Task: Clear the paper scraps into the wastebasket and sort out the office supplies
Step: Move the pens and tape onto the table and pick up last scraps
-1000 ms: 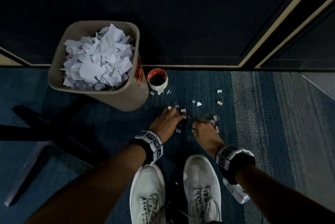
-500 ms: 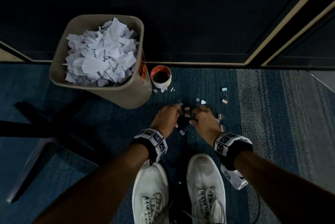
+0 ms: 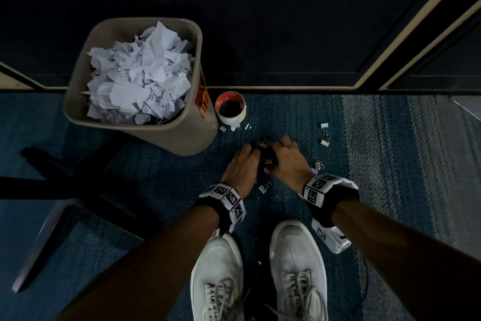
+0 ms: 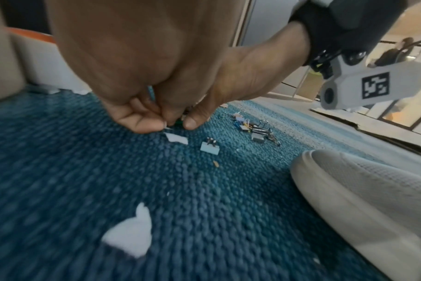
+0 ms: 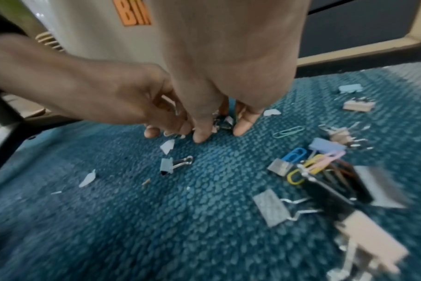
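While both hands meet low over the blue woven carpet [image 3: 390,190], the left hand [image 3: 240,167] and right hand [image 3: 287,158] curl their fingers around a small heap of metal binder clips [image 3: 265,155], apparently raking them together for sorting.

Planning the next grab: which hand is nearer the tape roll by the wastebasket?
Left. The left hand is below and slightly right of the tape roll; the right hand sits farther right, beyond the left.

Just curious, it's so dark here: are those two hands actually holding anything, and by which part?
Both the left hand and right hand close their fingertips around a small pile of metal binder clips on the carpet; which part they grip cannot be told.
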### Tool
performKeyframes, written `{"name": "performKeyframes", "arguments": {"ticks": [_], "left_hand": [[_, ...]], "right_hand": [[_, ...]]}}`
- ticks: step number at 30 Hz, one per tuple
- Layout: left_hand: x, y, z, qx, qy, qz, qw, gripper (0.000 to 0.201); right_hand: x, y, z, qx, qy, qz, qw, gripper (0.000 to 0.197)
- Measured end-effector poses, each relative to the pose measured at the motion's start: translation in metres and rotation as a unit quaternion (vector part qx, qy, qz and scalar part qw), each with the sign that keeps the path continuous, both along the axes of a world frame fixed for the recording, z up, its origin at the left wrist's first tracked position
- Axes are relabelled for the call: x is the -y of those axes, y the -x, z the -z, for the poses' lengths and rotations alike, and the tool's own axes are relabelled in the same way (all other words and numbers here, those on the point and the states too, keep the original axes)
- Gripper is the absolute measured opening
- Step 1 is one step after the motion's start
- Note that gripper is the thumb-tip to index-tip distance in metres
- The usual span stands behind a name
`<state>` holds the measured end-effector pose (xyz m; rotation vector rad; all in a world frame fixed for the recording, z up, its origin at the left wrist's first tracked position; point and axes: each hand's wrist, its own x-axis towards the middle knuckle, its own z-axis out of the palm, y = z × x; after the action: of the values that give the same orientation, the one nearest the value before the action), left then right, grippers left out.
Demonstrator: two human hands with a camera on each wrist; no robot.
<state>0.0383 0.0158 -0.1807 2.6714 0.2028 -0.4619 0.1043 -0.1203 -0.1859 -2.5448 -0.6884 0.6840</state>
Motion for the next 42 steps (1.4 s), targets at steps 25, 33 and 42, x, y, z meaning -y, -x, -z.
{"name": "performKeyframes", "arguments": {"ticks": [25, 33, 42], "left_hand": [[-0.05, 0.012, 0.007, 0.036, 0.103, -0.18, 0.978, 0.009], [-0.05, 0.007, 0.006, -0.011, 0.059, -0.126, 0.99, 0.032], [-0.052, 0.011, 0.005, 0.026, 0.142, -0.198, 0.969, 0.006]], "right_hand": [[-0.029, -0.023, 0.002, 0.006, 0.038, -0.046, 0.998, 0.052], [-0.029, -0.008, -0.007, 0.061, 0.001, -0.112, 0.992, 0.019], [-0.013, -0.017, -0.023, -0.044, -0.114, 0.083, 0.989, 0.011]]}}
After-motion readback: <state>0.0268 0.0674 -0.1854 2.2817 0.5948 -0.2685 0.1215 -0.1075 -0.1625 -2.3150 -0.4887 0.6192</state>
